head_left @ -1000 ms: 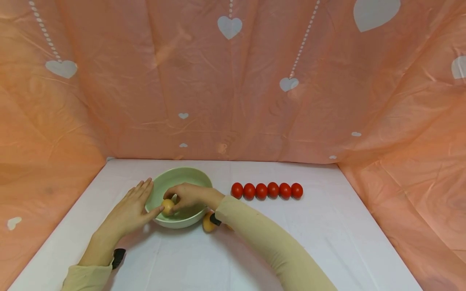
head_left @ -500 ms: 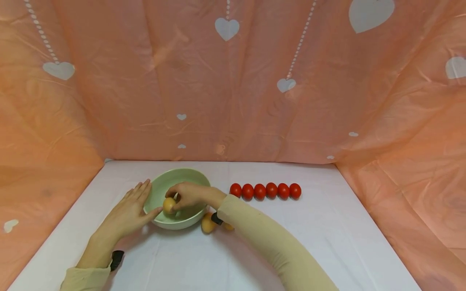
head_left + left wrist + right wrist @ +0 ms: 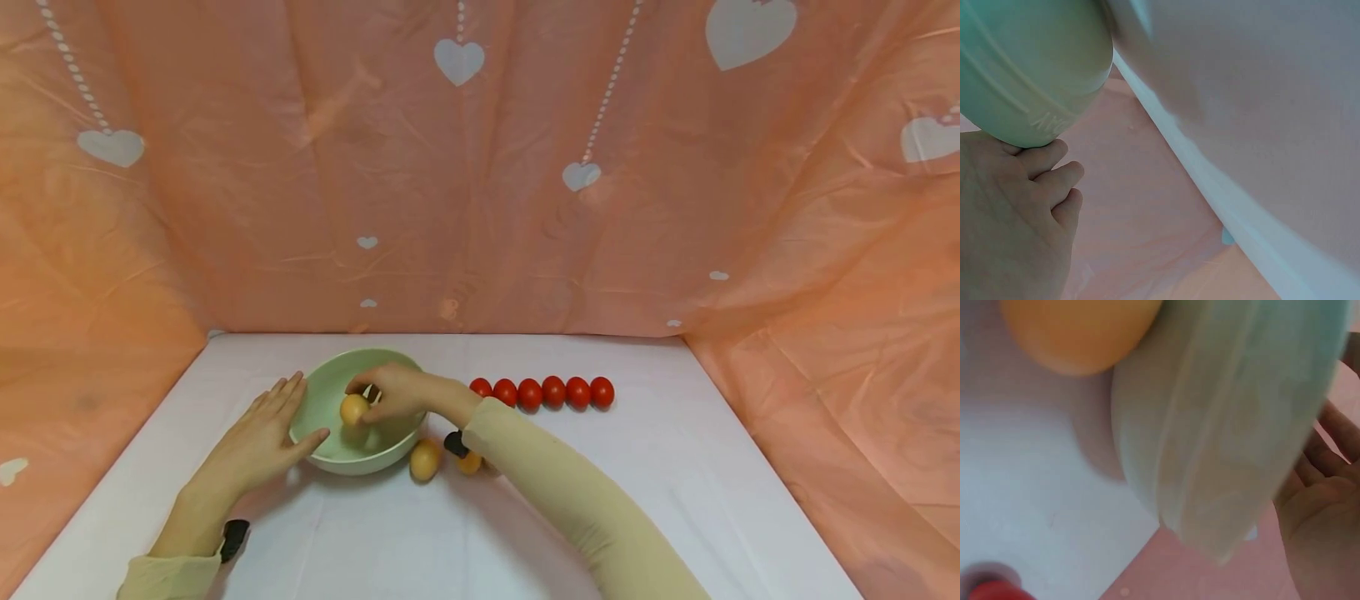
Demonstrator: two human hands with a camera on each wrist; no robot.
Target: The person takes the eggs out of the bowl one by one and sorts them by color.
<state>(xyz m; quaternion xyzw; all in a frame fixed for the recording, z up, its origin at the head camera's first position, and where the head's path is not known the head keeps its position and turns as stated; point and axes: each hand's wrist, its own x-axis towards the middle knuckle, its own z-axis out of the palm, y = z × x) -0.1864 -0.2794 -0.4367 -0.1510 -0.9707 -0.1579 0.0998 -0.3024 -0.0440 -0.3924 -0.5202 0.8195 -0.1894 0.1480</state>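
Observation:
My right hand [image 3: 401, 390] reaches over the pale green bowl [image 3: 330, 454] and pinches a yellow, egg-shaped object [image 3: 354, 409] between thumb and fingers. That object is inside the rim; whether it touches the bottom I cannot tell. My left hand [image 3: 258, 437] lies along the bowl's left side, fingers straight, the thumb near the front rim. In the left wrist view, its fingers touch the outside of the bowl [image 3: 1041, 69]. The right wrist view shows the bowl's ridged wall [image 3: 1210, 437] and the right hand [image 3: 1325, 512] behind it.
Beside the bowl's front right lies another yellow egg-shaped object [image 3: 425, 460], with one more [image 3: 470, 462] partly hidden by the right wrist. Several red oval, tomato-like objects [image 3: 553, 391] form a row to the right. An orange curtain [image 3: 450, 208] hangs behind the white table [image 3: 390, 542].
My right hand has risen and drawn slightly back to the right with the yellow object, away from my left thumb. The left hand stays at the bowl. The head view has shifted slightly.

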